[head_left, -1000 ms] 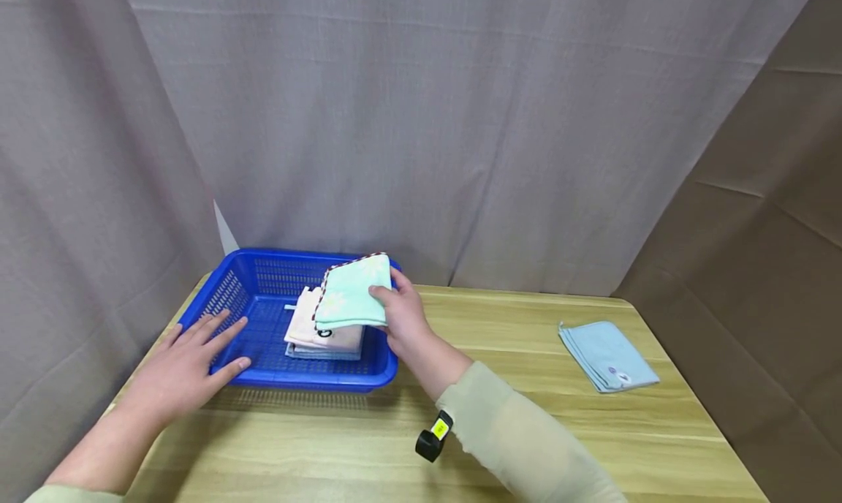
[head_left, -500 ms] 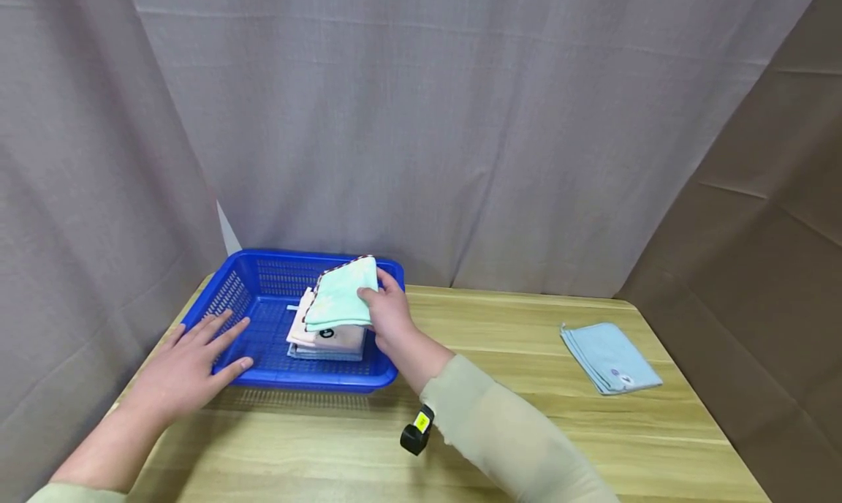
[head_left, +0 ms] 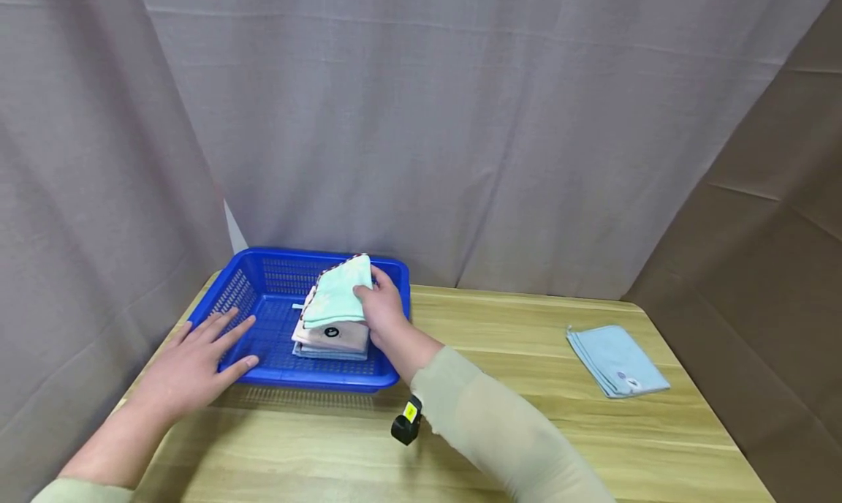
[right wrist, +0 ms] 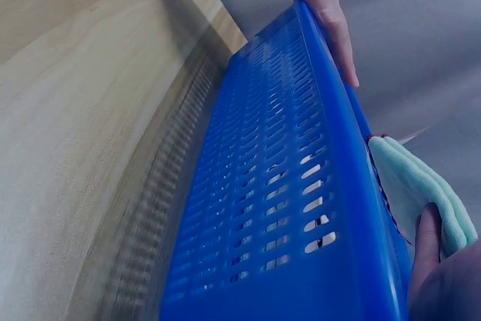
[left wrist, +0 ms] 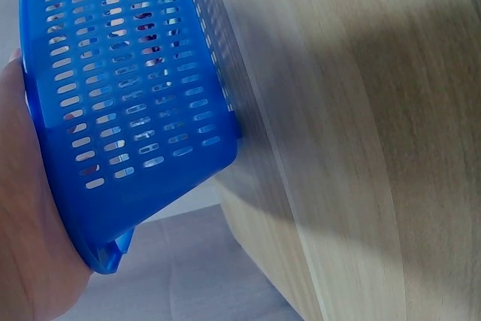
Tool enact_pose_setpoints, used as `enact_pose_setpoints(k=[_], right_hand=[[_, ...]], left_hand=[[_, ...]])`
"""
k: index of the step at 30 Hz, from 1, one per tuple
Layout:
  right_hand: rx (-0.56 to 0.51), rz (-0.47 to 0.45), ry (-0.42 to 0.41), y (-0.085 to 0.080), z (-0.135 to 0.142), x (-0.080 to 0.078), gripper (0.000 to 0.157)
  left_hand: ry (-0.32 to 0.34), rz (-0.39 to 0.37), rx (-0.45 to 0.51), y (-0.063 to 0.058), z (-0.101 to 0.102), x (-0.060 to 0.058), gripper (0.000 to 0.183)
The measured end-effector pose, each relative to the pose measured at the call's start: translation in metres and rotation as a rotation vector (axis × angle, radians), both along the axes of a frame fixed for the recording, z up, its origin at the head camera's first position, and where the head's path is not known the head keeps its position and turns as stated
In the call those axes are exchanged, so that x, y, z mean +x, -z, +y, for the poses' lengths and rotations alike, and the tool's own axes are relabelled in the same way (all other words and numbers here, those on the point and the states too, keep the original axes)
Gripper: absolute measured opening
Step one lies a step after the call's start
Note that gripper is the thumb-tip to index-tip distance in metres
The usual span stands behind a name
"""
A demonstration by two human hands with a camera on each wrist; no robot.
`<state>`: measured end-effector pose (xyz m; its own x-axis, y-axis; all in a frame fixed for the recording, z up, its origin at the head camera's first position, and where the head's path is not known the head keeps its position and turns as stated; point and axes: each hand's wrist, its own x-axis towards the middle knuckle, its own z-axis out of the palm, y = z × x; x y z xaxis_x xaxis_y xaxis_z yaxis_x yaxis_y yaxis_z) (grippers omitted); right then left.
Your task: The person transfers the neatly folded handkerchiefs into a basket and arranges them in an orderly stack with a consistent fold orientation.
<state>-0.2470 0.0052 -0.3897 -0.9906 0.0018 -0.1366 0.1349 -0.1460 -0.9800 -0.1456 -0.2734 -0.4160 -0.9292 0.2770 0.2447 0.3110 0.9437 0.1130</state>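
In the head view my right hand (head_left: pixel 387 309) pinches a folded mint-green towel (head_left: pixel 338 292) by its right edge, thumb on top. The towel tilts over a stack of folded towels, a pink one (head_left: pixel 349 336) above a pale blue one (head_left: pixel 329 354), inside a blue plastic basket (head_left: pixel 283 377). My left hand (head_left: pixel 191 371) lies with spread, straight fingers on the basket's near left corner. The left wrist view has the palm edge (left wrist: pixel 45 246) against the basket rim. Mint-green layers (right wrist: pixel 421 186) show beside the thumb in the right wrist view.
A folded light blue towel (head_left: pixel 618 360) lies on the right part of the wooden table (head_left: pixel 500 327). A grey curtain (head_left: pixel 421 123) hangs behind the table, and a brown covering (head_left: pixel 776 305) stands along its right side.
My right hand has moved left and slightly down with the mint-green towel, bringing it more over the stack. The left hand keeps its place on the basket; the head view has shifted slightly.
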Motion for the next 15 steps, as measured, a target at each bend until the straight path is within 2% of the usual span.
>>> enact_pose_setpoints(k=[15], right_hand=[[0.075, -0.008, -0.030, 0.0069, -0.0098, -0.0082, 0.064]], left_hand=[[0.000, -0.011, 0.007, 0.0005, 0.0054, 0.0006, 0.071]])
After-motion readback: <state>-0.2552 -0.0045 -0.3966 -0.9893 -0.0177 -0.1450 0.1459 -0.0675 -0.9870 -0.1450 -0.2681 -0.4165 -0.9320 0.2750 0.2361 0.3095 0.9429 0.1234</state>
